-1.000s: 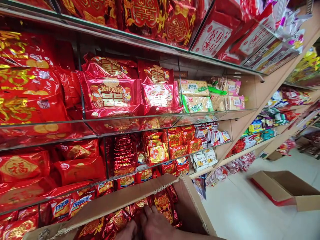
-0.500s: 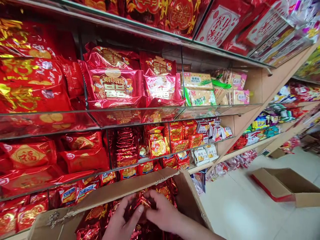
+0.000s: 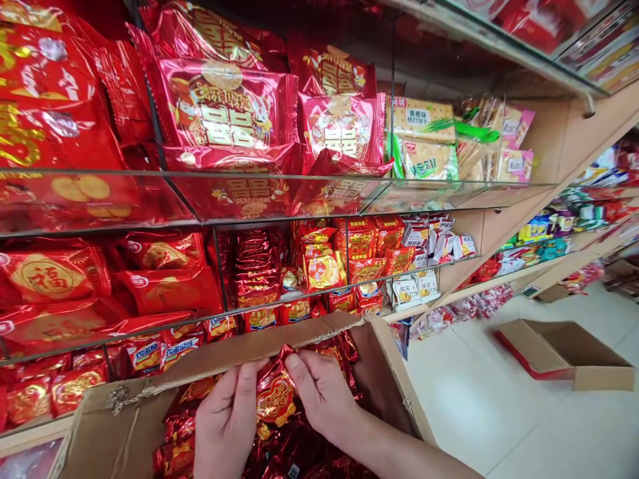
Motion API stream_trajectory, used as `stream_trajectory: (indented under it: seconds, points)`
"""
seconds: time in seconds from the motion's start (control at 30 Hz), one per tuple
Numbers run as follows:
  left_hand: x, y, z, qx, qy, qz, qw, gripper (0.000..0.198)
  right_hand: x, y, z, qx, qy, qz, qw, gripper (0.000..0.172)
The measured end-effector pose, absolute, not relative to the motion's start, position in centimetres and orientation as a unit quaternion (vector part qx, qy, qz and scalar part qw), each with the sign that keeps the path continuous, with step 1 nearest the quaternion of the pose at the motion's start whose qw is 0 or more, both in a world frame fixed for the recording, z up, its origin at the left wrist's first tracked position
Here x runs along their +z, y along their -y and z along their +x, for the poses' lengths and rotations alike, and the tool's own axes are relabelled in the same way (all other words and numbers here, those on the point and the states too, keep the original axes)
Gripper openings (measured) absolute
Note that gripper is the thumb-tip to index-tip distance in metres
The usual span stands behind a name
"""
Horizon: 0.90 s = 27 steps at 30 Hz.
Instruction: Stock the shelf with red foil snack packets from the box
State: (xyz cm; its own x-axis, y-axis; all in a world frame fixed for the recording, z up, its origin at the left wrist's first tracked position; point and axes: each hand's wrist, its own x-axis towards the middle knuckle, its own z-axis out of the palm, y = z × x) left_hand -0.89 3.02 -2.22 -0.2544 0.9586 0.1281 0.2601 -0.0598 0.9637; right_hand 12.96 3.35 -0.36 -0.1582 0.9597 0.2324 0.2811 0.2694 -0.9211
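A shiny red foil snack packet (image 3: 275, 398) with a gold heart-shaped print stands upright between my hands, over a cardboard box (image 3: 394, 379). My left hand (image 3: 225, 416) is closed at the packet's left edge, thumb facing me. My right hand (image 3: 327, 398) pinches its upper right corner between thumb and fingers. More red foil packets (image 3: 180, 432) of the same look fill the box under and around my hands. The fingertips behind the packet are hidden.
Glass-fronted shelves hold pink-red snack bags (image 3: 224, 110), cracker packs (image 3: 424, 133) and red bags (image 3: 54, 276). A lower compartment has a stack of dark red packets (image 3: 257, 266). Another open cardboard box (image 3: 544, 352) sits on the tiled floor (image 3: 479, 412) at right.
My hands have come up from among the packets, and one packet now shows its front between them. The camera view has shifted closer to the shelves and tilted downward.
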Motion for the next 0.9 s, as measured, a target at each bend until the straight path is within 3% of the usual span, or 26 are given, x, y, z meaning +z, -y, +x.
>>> stream_trajectory:
  seconds: [0.17,0.47,0.73,0.9]
  points:
    - [-3.1,-2.8,0.9,0.578,-0.623,0.354,0.389,0.035,-1.6,-3.1,12.5,0.373,0.592,-0.510,0.500,0.037]
    - [-3.4,-2.6,-0.4,0.448,-0.668,0.503,0.317,0.039,-1.2,-3.3,13.6,0.391,0.618,-0.474,0.492,0.030]
    - [-3.6,-2.7,0.2,0.490,-0.664,0.485,0.288,0.037,-2.8,-2.5,13.4,0.274,0.632,-0.534,0.490,0.035]
    - [-3.5,-2.7,0.5,0.522,-0.631,0.455,0.350,0.034,-3.1,-2.2,12.8,0.381,0.502,-0.546,0.552,0.044]
